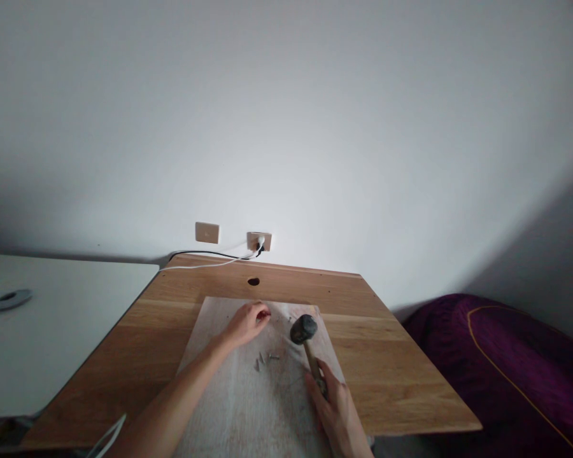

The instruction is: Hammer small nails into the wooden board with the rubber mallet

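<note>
Mallet [304,329] and board [233,407] take the middle of the head view, with both hands above the board, well apart from each other. The right hand [335,397] is wrapped around the mallet's handle, which slants forward and a little to the left from the grip. Its dark head sits just ahead of that hand and to the right of the left hand [245,323]; whether it touches the board, I cannot tell.

The left hand reaches farther forward than the right, fingers curled in with the tips close together near the board's far end. Whether anything is pinched there cannot be made out. Between those fingertips and the mallet's head are tiny specks, too small to name.

Nearer than the left fingertips, and left of the mallet's handle, a few small fasteners [274,357] are grouped on the board; one lies on its side, pointing crosswise. Nails or screws, I cannot say.

Under the board spreads a wooden table [386,381], showing on both sides of the hands. Ahead of the left hand it has a dark hole [253,281], and beyond that a socket [267,239] with plugged-in cables [200,266] trailing leftward. Left of the left arm stands a white table [52,343]; well right of the right hand is a purple cushion [516,369].
</note>
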Tool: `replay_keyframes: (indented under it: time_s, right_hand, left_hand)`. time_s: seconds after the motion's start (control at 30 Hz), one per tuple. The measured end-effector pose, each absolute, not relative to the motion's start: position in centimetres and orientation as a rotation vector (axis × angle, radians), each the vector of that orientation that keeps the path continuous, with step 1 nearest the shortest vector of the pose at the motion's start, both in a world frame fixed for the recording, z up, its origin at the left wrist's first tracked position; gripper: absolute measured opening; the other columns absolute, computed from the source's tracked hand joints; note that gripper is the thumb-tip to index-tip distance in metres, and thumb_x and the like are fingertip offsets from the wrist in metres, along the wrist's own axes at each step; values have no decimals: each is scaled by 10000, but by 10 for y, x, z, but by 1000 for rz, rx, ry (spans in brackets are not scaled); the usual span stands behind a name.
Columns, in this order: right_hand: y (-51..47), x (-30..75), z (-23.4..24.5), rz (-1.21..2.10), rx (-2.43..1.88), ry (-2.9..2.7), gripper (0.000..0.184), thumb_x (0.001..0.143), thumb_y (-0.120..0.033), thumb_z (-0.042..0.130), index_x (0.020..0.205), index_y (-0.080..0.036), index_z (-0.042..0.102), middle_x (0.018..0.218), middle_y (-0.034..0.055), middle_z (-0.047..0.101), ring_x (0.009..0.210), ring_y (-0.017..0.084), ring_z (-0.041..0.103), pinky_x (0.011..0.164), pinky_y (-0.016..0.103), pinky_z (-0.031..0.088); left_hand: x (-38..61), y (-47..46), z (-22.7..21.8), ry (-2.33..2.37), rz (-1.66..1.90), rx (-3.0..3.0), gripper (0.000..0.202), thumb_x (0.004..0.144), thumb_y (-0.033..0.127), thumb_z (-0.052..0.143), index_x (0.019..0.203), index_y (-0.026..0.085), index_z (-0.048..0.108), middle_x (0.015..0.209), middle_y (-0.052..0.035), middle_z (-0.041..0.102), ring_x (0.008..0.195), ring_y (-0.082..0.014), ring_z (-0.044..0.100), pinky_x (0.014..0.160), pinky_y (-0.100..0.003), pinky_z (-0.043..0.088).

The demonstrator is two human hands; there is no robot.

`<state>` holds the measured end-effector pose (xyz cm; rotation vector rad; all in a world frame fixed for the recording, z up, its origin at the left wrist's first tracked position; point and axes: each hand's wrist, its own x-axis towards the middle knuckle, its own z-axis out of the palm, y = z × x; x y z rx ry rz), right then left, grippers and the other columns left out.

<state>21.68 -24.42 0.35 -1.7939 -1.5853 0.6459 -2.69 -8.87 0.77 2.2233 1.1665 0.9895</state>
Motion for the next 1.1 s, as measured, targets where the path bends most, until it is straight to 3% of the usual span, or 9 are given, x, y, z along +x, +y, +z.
replay_keyframes:
  time_s: [0.17,0.5,0.77,0.97,1.1]
  right_hand:
    - [-245,217,5,652,-1804,-1583,648,911,-660,478,1290,-175,679,1046,120,795,1004,293,741,853,336,572]
    - [-245,217,5,685,-1828,-1555,677,892,-691,489,1300,-180,666,970,88,796,952,284,745,776,316,584]
    - [-244,216,6,692,-1804,-1562,745,881,-740,451,1282,-154,674,1041,128,801,1036,319,741,869,350,576]
    - [-243,215,4,715,-1810,-1592,744,912,-665,408,1333,-88,617,1208,198,752,1168,338,693,1008,406,517]
    - [-242,214,3,712,-1785,-1597,762,904,-672,396,1315,-73,624,1148,205,770,1100,335,724,961,392,546]
  left_hand:
    - [-27,-89,8,1258,1010,2206,71,841,232,706,878,185,669,834,-25,678,760,-170,623,701,-255,433]
    - [-25,-87,8,1232,978,2174,79,847,186,652,770,184,665,766,-19,676,727,-167,618,700,-257,423]
    - [-25,-87,9,1207,985,2229,125,879,159,635,761,189,664,804,-31,679,792,-189,624,742,-273,419]
    - [-25,-88,7,1198,982,2252,141,888,118,609,775,189,657,830,-36,678,825,-188,631,766,-266,425]
    - [-25,-90,9,1214,992,2277,70,881,151,651,821,186,661,857,-35,667,833,-190,629,772,-272,434]
